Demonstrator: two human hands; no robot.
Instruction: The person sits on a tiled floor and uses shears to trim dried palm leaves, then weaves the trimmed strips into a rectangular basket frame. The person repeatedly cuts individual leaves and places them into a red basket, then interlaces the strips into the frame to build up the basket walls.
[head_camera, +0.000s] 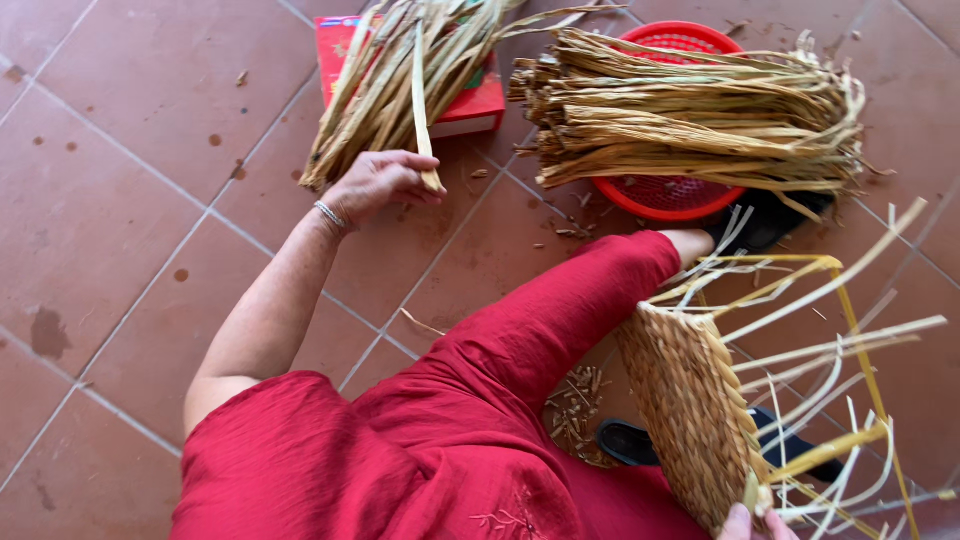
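My left hand (378, 183) reaches out over the tiled floor and pinches one pale dried reed strip (422, 95) taken from a loose bundle of reeds (400, 75) lying on a red box. My right hand (755, 523) shows only at the bottom edge, its fingers gripping the lower rim of a half-woven straw basket (690, 410). Pale unwoven strands (830, 330) fan out from the basket on a thin yellow wire frame (862, 350).
A second thick bundle of cut reeds (690, 115) rests across a red plastic basket (668, 195). The red box (470, 105) sits at the top. My red-clothed leg (560, 320) stretches across the terracotta tiles, with black sandals (632, 442) and short reed offcuts (572, 405) beside it.
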